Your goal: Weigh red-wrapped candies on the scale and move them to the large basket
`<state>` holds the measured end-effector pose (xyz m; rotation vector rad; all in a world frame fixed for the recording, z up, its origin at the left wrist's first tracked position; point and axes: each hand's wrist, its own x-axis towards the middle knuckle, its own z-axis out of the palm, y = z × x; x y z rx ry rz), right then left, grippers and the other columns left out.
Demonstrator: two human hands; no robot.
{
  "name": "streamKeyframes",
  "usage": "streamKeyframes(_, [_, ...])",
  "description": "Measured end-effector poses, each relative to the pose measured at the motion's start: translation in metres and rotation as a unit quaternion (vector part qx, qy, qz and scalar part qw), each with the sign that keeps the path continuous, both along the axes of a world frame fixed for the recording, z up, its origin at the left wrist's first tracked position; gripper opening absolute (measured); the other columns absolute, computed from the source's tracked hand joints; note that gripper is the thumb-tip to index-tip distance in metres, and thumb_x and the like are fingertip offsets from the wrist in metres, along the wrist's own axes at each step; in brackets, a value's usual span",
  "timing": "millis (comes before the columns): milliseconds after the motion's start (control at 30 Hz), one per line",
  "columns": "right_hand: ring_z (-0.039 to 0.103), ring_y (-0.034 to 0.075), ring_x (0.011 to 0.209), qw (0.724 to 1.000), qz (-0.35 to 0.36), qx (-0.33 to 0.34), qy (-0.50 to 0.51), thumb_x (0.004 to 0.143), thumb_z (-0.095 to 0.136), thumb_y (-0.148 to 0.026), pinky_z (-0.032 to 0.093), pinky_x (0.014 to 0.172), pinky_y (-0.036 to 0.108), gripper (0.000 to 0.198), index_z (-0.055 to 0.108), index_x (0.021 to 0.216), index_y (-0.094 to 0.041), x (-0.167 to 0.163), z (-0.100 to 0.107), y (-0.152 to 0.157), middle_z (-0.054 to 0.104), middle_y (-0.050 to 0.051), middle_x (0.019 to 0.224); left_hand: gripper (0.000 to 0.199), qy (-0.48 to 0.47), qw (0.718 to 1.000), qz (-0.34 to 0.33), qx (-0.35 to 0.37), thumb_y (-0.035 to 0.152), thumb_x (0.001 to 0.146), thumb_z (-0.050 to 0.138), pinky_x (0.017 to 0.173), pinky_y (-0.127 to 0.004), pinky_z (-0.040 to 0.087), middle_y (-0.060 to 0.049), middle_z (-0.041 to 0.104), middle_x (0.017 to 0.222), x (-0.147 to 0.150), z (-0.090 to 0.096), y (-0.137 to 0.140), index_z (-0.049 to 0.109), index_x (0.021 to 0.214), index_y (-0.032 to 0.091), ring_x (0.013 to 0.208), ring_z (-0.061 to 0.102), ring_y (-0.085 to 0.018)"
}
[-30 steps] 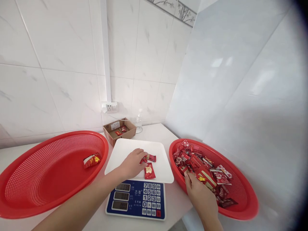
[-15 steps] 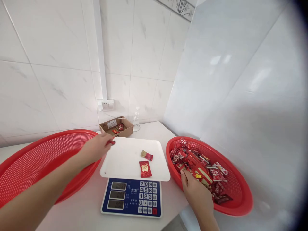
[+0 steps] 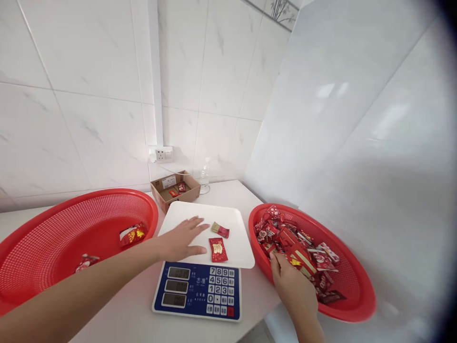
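Note:
My left hand (image 3: 182, 238) is open, fingers spread, above the white weighing pan (image 3: 232, 217) of a digital scale (image 3: 196, 291). Just right of its fingertips lie a gold-and-pink wrapped snack (image 3: 220, 229) and a red snack packet (image 3: 218, 250). My right hand (image 3: 294, 288) is closed on the near-left rim of the right red basket (image 3: 357, 305), its thumb at the edge and its other fingers partly hidden. Many red snack packets (image 3: 293, 243) are heaped in that basket.
On the left, another red basket (image 3: 103, 224) holds a red-and-yellow packet (image 3: 133, 234) and a smaller one partly behind my forearm. A cardboard box (image 3: 175, 188) with small packets and a clear bottle (image 3: 204, 172) stand by the wall, below a socket (image 3: 163, 154).
My left hand has moved rightward from the pan's left edge over the pan, and the red packet it held is gone from it. Packets now show in the left basket. My right hand stays put.

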<state>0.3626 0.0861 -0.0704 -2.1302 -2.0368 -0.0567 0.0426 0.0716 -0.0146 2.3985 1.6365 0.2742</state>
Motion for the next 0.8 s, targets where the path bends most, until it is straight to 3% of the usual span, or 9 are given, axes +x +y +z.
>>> streamKeyframes(100, [0.069,0.016,0.067,1.0,-0.001,-0.012,0.008,0.099,0.033,-0.035,0.033,0.05,0.023,0.037,0.068,0.105,-0.024,-0.002,0.005,-0.002,0.075,0.005,0.084,0.071,-0.001,0.998,-0.061,-0.02,0.06,0.086,0.051,0.113,-0.048,0.029,-0.012,0.033,0.156,0.034,-0.009,0.022,0.036,0.146,0.025,0.145,0.025,-0.03])
streamKeyframes(200, [0.069,0.016,0.071,1.0,0.0,-0.017,0.002,0.099,0.032,-0.034,0.035,0.051,0.022,0.038,0.068,0.104,-0.024,-0.005,0.01,-0.003,0.075,0.005,0.088,0.075,0.008,0.995,-0.095,-0.023,0.06,0.082,0.058,0.113,-0.053,0.027,-0.017,0.037,0.153,0.053,-0.018,0.039,0.041,0.143,0.02,0.144,0.026,-0.034])
streamKeyframes(333, [0.07,0.017,0.075,1.0,0.002,-0.019,0.007,0.099,0.031,-0.035,0.038,0.052,0.022,0.039,0.068,0.107,-0.023,-0.005,0.011,-0.003,0.075,0.006,0.09,0.049,0.013,0.995,-0.099,0.005,0.045,0.088,0.059,0.104,-0.054,0.038,-0.013,0.055,0.135,0.064,-0.027,0.049,0.053,0.13,0.019,0.127,0.048,-0.03])
streamKeyframes(433, [0.071,0.018,0.074,1.0,0.001,-0.02,-0.003,0.099,0.029,-0.035,0.039,0.053,0.023,0.041,0.067,0.107,-0.023,-0.004,0.008,-0.003,0.075,0.006,0.088,0.034,0.014,0.997,-0.072,0.021,0.036,0.091,0.058,0.094,-0.05,0.048,-0.009,0.059,0.124,0.066,-0.029,0.049,0.058,0.12,0.018,0.11,0.058,-0.025])
streamKeyframes(633, [0.072,0.018,0.077,1.0,0.009,-0.002,-0.004,0.099,0.032,-0.034,0.044,0.055,0.022,0.039,0.066,0.114,-0.022,-0.002,0.004,-0.001,0.076,0.008,0.094,0.024,-0.035,0.998,-0.02,0.039,0.029,0.091,0.057,0.076,-0.034,0.055,-0.007,0.062,0.111,0.05,-0.021,0.039,0.061,0.111,0.018,0.085,0.065,-0.016])
streamKeyframes(800, [0.072,0.017,0.08,1.0,0.016,-0.01,-0.01,0.098,0.032,-0.031,0.046,0.057,0.021,0.039,0.066,0.116,-0.022,-0.001,0.004,-0.001,0.076,0.008,0.09,0.026,-0.09,0.986,0.058,0.13,0.022,0.082,0.049,0.075,-0.028,0.055,-0.003,0.064,0.105,0.001,0.003,0.015,0.067,0.101,0.026,0.082,0.067,-0.016])
